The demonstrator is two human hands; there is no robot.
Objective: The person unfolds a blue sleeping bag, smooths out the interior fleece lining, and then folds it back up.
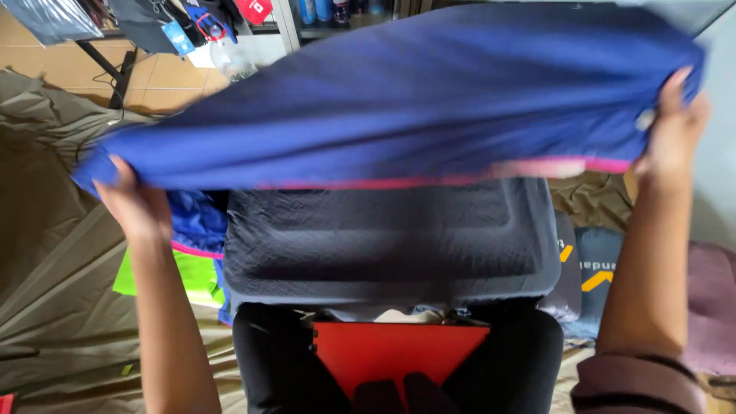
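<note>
The left hand and right hand are both closed on opposite ends of a dark blue fabric garment with a pink hem, holding it stretched flat and lifted, not yet folded. Below the hands lies a dark grey padded cushion. Beside the left hand, bright blue and neon-green clothes lie heaped on an olive tent sheet.

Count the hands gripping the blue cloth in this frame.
2. The left hand grips the blue cloth at its lower left corner; the right hand grips its right edge. No other hands show.
</note>
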